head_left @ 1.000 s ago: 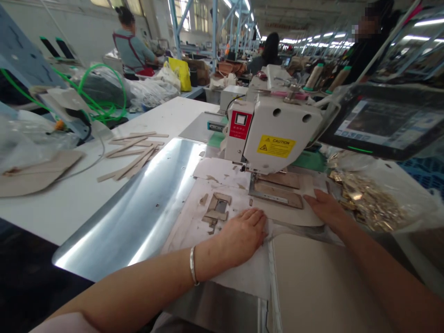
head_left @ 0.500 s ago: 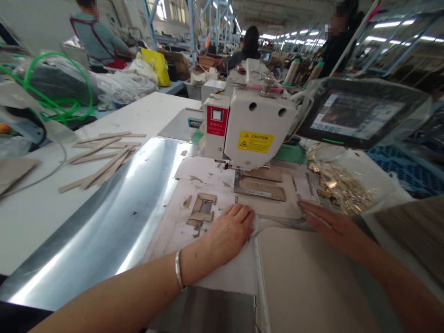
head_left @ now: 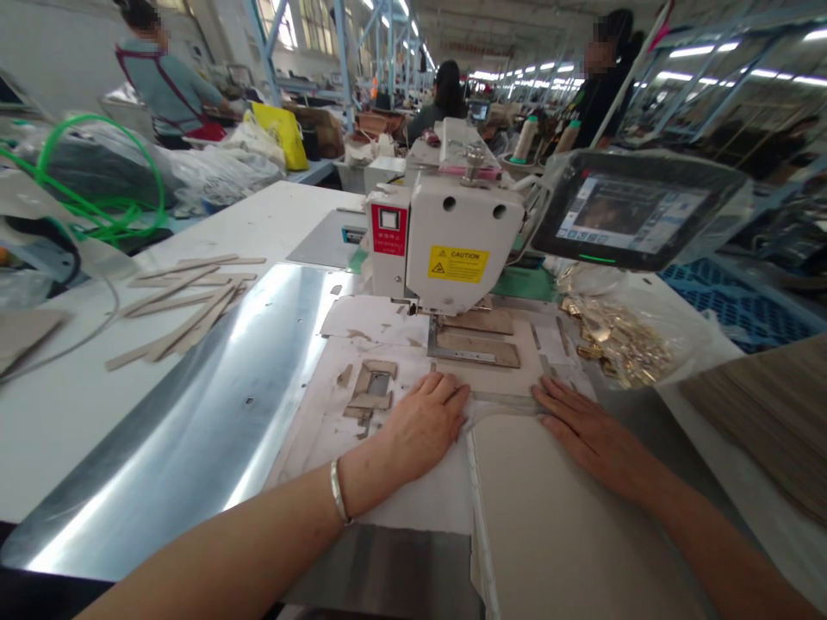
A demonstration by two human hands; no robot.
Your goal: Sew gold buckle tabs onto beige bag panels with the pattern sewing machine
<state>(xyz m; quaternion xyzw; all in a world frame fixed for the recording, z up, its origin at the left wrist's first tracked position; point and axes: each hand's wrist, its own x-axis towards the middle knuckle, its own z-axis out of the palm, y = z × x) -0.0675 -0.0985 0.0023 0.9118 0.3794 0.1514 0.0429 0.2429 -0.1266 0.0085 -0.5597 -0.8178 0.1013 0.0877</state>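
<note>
My left hand (head_left: 423, 424) lies flat, fingers together, on the pale template sheet (head_left: 336, 426) just left of the beige panel (head_left: 556, 517). A silver bangle circles that wrist. My right hand (head_left: 585, 430) rests flat with fingers stretched on the top edge of the beige panel. Both hands sit in front of the metal clamp frame (head_left: 475, 349) under the white sewing machine head (head_left: 452, 250). Small beige cut-outs (head_left: 371, 392) lie on the template to the left of my left hand.
A touch screen (head_left: 630, 211) hangs at the right above a plastic bag of gold metal fittings (head_left: 624, 340). Beige strips (head_left: 181, 306) lie on the white table at the left. A stack of beige panels (head_left: 768, 405) sits at the far right. Other people work behind.
My right hand has slid left and back toward me along the panel's edge. The left hand has stayed where it was while the camera shifted.
</note>
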